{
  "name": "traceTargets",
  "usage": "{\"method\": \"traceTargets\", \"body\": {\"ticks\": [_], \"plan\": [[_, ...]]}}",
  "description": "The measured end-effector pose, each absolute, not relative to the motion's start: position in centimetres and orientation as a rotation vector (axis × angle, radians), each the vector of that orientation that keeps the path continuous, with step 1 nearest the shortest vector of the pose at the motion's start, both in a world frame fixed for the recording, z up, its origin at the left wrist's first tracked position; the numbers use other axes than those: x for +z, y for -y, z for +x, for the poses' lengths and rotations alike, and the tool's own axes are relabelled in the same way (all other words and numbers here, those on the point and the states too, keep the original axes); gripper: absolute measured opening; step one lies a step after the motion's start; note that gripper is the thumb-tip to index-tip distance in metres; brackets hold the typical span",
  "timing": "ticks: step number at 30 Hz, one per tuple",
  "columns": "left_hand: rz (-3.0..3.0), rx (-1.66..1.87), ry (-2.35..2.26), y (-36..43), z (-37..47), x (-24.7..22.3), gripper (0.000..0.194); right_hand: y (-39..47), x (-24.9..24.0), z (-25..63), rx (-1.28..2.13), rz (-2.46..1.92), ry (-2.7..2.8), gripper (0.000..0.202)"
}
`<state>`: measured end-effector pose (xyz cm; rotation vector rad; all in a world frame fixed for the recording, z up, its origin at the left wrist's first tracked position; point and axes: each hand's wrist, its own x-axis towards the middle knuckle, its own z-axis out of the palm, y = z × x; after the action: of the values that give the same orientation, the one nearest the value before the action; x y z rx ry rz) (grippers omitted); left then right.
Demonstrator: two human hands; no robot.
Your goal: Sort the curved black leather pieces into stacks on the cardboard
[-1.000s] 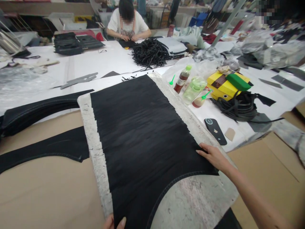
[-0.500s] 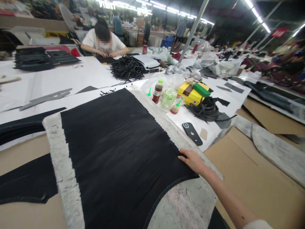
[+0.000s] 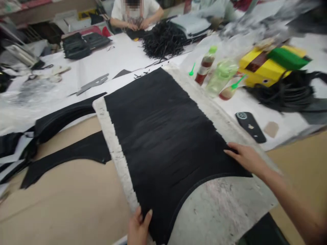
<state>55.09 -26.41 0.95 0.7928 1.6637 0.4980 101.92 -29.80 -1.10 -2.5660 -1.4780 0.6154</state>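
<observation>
A large black sheet (image 3: 168,126) with a curved near edge lies on a worn whitish board (image 3: 219,207). At the sheet's right edge, my right hand (image 3: 249,158) rests with its fingers apart, thumb and fingertips touching the black material. My left hand (image 3: 140,224) is at the lower left edge of the sheet, thumb on the black and a finger beside the board's rim, with a gap between them. Left of the board lie a curved black piece (image 3: 68,153) and a stack of black strips (image 3: 63,119).
Right of the board are a phone (image 3: 250,126), a bottle of red liquid (image 3: 205,66), a green-lidded container (image 3: 222,76), a yellow box (image 3: 265,66) and coiled black cord (image 3: 283,92). Across the table, a person (image 3: 135,15) works near a pile of black strips (image 3: 165,39).
My left hand has come into view at the sheet's lower left edge. The view has tilted down and turned left. My right hand is still at the sheet's right edge.
</observation>
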Motion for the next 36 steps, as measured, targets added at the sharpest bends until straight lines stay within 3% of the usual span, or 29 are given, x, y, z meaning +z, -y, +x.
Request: {"method": "traceTargets", "body": {"ticks": [10, 24, 36], "plan": [[0.701, 0.523, -1.363, 26.4, 54.1, -0.2, 0.046, 29.8, -1.9, 102.8, 0.712, -2.678, 1.508, 0.039], [0.624, 0.511, -1.379, 26.5, 54.2, -0.2, 0.043, 29.3, -1.3, 102.8, 0.723, -2.768, 1.507, 0.043], [0.809, 0.439, -1.471, 26.4, 54.3, -0.4, 0.034, 29.3, -1.7, 101.7, 0.621, -2.87, 1.559, 0.032]]}}
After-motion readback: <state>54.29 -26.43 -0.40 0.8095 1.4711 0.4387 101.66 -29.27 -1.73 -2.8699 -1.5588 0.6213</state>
